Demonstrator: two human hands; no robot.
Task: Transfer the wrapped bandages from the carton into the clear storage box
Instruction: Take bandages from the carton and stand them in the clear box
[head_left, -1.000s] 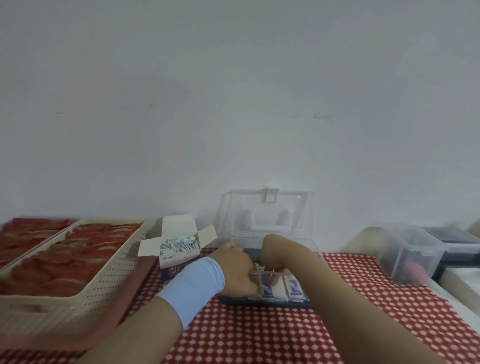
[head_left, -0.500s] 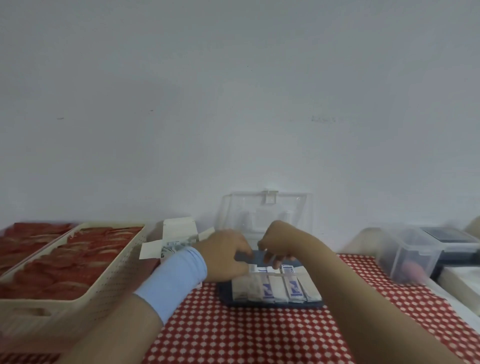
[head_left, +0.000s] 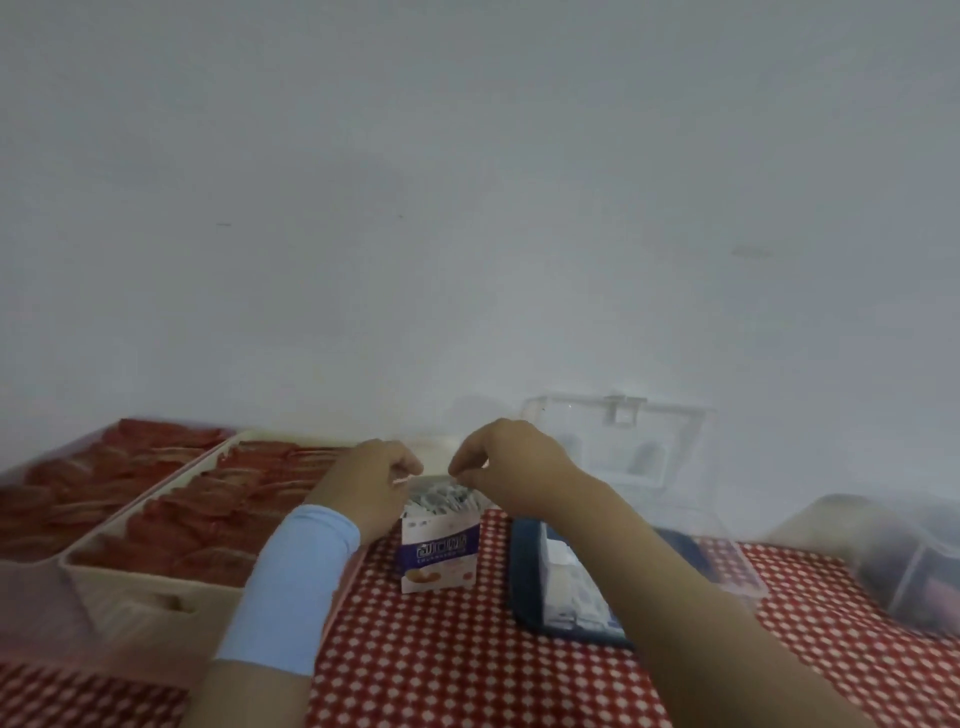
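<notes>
White-purple carton (head_left: 439, 558) upright; left hand (head_left: 371, 483), right hand (head_left: 511, 462) curled over its bandages (head_left: 441, 501); grip unclear.

White-and-purple cardboard carton (head_left: 435, 558): upright, top flaps open, packed with white-and-blue wrapped bandages (head_left: 441, 501) standing on end. Clear plastic storage box (head_left: 522, 571) with dark blue base: just right of the carton, lid raised upright. Row of white bandage packets (head_left: 571, 587) lies inside it, blurred.
</notes>
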